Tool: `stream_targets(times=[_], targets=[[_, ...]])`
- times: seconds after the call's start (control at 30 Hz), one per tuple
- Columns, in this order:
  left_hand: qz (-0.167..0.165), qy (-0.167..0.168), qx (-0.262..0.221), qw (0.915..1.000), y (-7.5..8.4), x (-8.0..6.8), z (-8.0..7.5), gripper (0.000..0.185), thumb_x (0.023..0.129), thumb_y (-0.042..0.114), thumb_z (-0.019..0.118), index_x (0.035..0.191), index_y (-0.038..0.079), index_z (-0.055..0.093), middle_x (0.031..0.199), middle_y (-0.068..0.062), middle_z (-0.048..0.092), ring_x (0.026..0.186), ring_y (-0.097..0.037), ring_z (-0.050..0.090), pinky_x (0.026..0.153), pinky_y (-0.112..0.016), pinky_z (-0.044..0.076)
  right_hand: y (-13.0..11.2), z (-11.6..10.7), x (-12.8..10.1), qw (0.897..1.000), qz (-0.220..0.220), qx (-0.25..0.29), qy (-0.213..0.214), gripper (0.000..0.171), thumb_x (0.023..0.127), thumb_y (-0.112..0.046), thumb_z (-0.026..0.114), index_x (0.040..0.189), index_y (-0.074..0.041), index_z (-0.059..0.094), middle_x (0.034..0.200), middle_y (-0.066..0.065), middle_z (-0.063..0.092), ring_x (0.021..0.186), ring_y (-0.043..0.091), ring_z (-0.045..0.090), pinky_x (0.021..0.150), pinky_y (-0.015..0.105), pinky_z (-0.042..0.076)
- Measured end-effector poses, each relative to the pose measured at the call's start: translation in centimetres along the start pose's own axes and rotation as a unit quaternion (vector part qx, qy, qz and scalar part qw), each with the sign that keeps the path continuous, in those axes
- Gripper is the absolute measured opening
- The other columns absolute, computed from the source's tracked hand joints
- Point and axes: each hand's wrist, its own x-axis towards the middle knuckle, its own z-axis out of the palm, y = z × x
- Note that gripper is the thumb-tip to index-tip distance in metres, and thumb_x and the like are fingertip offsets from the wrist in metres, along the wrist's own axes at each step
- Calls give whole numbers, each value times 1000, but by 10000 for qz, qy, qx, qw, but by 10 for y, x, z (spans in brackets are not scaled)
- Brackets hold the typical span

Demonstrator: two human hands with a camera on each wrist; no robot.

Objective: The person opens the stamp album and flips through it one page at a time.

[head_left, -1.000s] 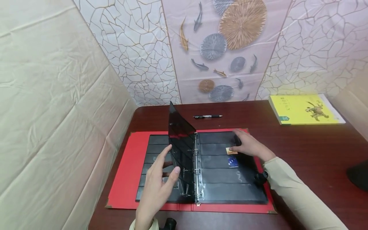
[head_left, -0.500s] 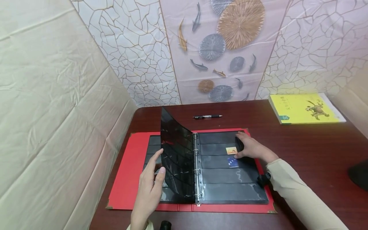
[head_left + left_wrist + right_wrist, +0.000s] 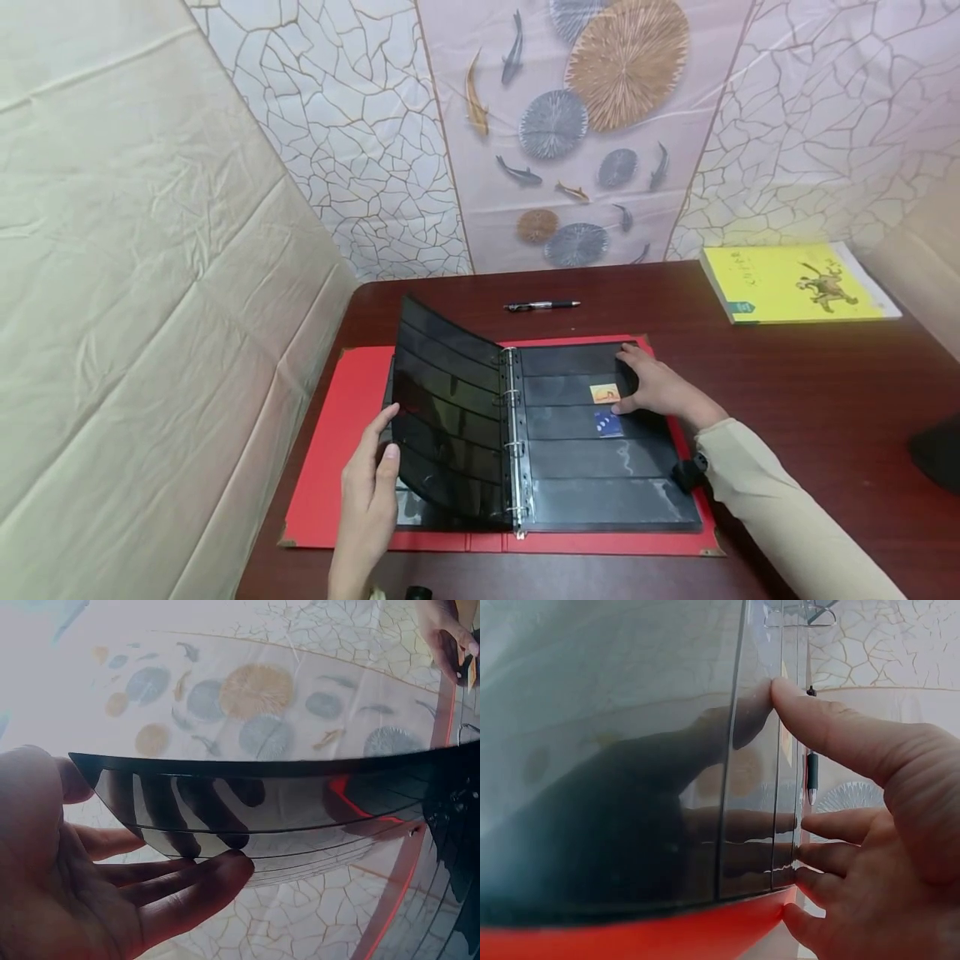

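Observation:
A red binder (image 3: pixel 330 467) lies open on the dark wooden table, filled with black pocket pages on metal rings (image 3: pixel 513 433). My left hand (image 3: pixel 367 487) supports the outer edge of one black page (image 3: pixel 450 408), which leans half-turned over the left stack. In the left wrist view the fingers (image 3: pixel 172 881) lie straight under that page (image 3: pixel 285 802). My right hand (image 3: pixel 660 387) rests flat on the right-hand page (image 3: pixel 592 492), its thumb beside a small orange stamp (image 3: pixel 603 392), with a blue stamp (image 3: pixel 607 423) just below. The right wrist view shows the fingers (image 3: pixel 832 727) touching the glossy page (image 3: pixel 630 787).
A black pen (image 3: pixel 542 305) lies on the table behind the binder. A yellow book (image 3: pixel 795 283) sits at the back right. A dark object (image 3: pixel 937 454) shows at the right edge. Patterned cloth walls close in the left and back.
The black page has swung down from nearly upright toward the left stack, and my left hand has moved left and lower with it. My right hand has slid slightly right off the orange stamp.

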Motion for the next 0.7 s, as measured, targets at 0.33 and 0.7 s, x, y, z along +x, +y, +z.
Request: stream_targets(times=[0.33,0.7], targets=[[115,412,-337,9985,-16,-2,-8,37,105,0,46,140,1,58,141,-12,59,130,-13,51,103,-15,38,2,-3,0,9995,222,197,-54,108,74,-25,91,153,13,27,161,34,11,141,55,21,110,70,23],[-158,760,-54,9970,-27,-5,-14,36,103,0,50,136,0,62,107,-11,71,97,-2,58,81,-15,42,4,-5,3,9988,464,-26,-165,114,75,-34,91,157,7,23,160,33,17,137,55,27,106,71,29]])
